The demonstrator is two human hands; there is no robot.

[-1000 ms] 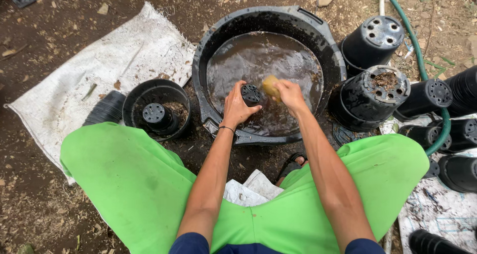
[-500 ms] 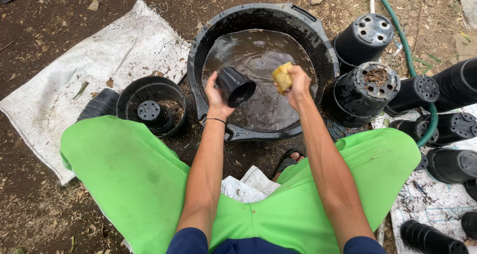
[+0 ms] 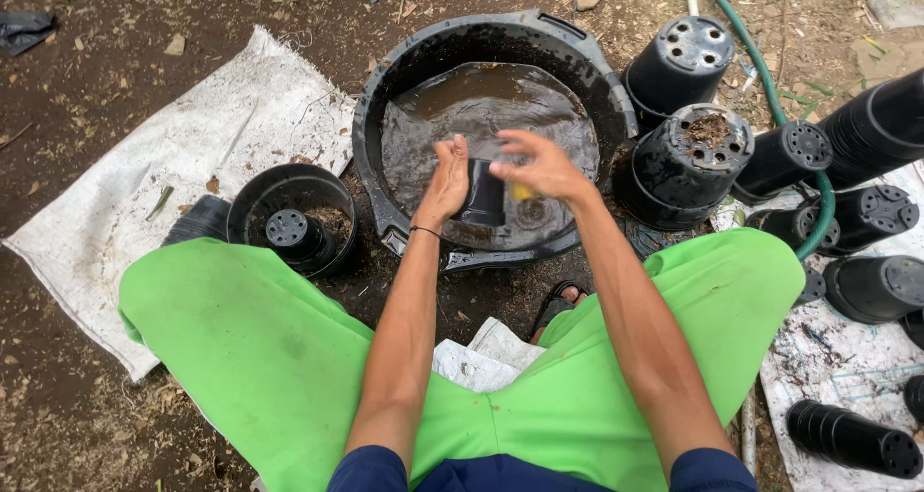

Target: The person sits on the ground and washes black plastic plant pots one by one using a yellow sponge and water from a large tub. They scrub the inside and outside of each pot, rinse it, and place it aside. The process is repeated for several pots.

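Small black pot (image 3: pixel 482 195), lifted apart half a second ago, now sits gripped in left hand (image 3: pixel 445 186) over the basin (image 3: pixel 385 116) at twelve o'clock; right hand (image 3: pixel 541 168) presses its yellow sponge (image 3: pixel 523 193) against it, scrubbing again.

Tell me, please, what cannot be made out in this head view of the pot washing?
- Yellow sponge: mostly hidden under the blurred right hand.
- Small black pot: partly covered by the left hand.
- Tub bottom: hidden by murky water.
- Pot stack: cut by the right edge.

White woven sack (image 3: pixel 183 155) on soil, green hose (image 3: pixel 770 78), upturned black pots (image 3: pixel 688 160) at right
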